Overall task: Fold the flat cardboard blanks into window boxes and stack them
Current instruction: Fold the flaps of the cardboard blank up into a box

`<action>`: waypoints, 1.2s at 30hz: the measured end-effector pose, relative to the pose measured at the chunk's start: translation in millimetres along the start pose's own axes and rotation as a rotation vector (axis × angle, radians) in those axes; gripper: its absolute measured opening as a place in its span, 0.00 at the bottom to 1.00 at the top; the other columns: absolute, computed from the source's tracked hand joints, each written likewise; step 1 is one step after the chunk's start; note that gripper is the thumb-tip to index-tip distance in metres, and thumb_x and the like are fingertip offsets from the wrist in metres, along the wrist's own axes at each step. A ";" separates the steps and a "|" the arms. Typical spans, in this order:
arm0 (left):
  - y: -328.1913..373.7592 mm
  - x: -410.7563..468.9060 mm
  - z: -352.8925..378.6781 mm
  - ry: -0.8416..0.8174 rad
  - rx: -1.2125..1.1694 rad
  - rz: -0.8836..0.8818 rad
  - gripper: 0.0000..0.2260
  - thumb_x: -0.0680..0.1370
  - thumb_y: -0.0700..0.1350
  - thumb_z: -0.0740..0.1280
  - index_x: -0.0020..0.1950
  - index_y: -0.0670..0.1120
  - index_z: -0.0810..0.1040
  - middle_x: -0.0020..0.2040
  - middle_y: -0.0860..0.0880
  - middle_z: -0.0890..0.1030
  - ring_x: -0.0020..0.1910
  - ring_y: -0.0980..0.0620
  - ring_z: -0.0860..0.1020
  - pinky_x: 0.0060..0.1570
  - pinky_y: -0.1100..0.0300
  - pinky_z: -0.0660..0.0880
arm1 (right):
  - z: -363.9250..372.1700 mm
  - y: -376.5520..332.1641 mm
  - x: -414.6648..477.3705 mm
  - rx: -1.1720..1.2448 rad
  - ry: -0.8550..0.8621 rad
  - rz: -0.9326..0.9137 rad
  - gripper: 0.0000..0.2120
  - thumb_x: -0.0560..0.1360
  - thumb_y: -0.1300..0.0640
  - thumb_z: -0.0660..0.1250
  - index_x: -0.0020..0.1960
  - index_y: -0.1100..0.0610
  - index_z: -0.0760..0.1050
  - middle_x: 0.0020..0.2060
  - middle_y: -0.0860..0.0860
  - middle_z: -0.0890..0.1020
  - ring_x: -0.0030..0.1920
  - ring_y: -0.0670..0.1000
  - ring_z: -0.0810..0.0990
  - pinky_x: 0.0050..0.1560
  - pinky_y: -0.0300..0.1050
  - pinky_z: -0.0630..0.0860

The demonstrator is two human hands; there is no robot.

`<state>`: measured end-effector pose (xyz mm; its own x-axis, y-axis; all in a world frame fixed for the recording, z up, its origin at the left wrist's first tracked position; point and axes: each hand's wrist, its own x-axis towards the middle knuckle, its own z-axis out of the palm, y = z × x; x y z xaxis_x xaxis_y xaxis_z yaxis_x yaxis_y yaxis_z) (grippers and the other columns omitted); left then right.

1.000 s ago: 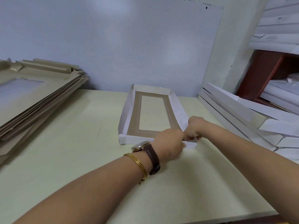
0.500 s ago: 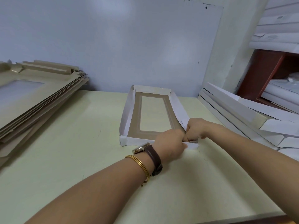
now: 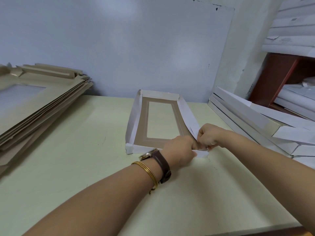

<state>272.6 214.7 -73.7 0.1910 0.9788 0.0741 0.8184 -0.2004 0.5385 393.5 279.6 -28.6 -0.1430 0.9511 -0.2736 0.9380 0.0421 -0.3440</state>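
Half-folded box [image 3: 144,120] is lying mid-table [image 3: 85,150], toward the back edge; left hand [image 3: 179,150] & right hand [image 3: 208,135] are both pinching its near-right corner, fingers curled tight on the white flaps; right wall is bowing, so it's prob. worth squaring it vs. the front wall before tucking; tab & fingertips are hiding under knuckles; blanks [image 3: 34,103] at the left edge & finished boxes [image 3: 247,120] at the right edge are running out of frame.

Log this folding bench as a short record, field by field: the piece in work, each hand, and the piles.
piece in work: window box, walls raised, lying on the table
left hand: grips the near wall at the near right corner
right hand: pinches the right wall's end at that same corner
left pile: flat blanks, stacked
right pile: folded boxes, stacked
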 end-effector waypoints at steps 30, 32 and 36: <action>-9.2 6.1 -25.0 0.034 -0.270 -0.212 0.18 0.69 0.36 0.71 0.51 0.45 0.65 0.46 0.48 0.70 0.43 0.50 0.71 0.31 0.62 0.67 | 26.9 -1.6 -29.5 -0.123 -0.033 -0.576 0.16 0.72 0.65 0.65 0.32 0.50 0.66 0.27 0.44 0.67 0.28 0.41 0.69 0.30 0.31 0.64; -12.1 6.2 -28.1 0.052 -0.407 -0.215 0.15 0.68 0.34 0.68 0.48 0.47 0.66 0.44 0.49 0.71 0.42 0.50 0.71 0.35 0.60 0.72 | 32.3 -5.6 -27.8 -0.084 0.004 -0.608 0.17 0.71 0.67 0.64 0.32 0.50 0.64 0.27 0.43 0.68 0.28 0.38 0.71 0.31 0.30 0.65; -13.3 -1.9 -36.9 0.186 -0.718 -0.235 0.16 0.57 0.39 0.60 0.43 0.48 0.68 0.38 0.50 0.71 0.35 0.53 0.70 0.33 0.61 0.69 | 43.3 -12.9 -26.3 -0.037 0.037 -0.666 0.11 0.74 0.64 0.66 0.35 0.53 0.73 0.30 0.47 0.76 0.32 0.46 0.73 0.32 0.33 0.66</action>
<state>241.4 217.1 -50.1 -0.0903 0.9959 -0.0042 0.2621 0.0279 0.9646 371.5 240.8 -55.9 -0.6851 0.7282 0.0175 0.6635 0.6338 -0.3975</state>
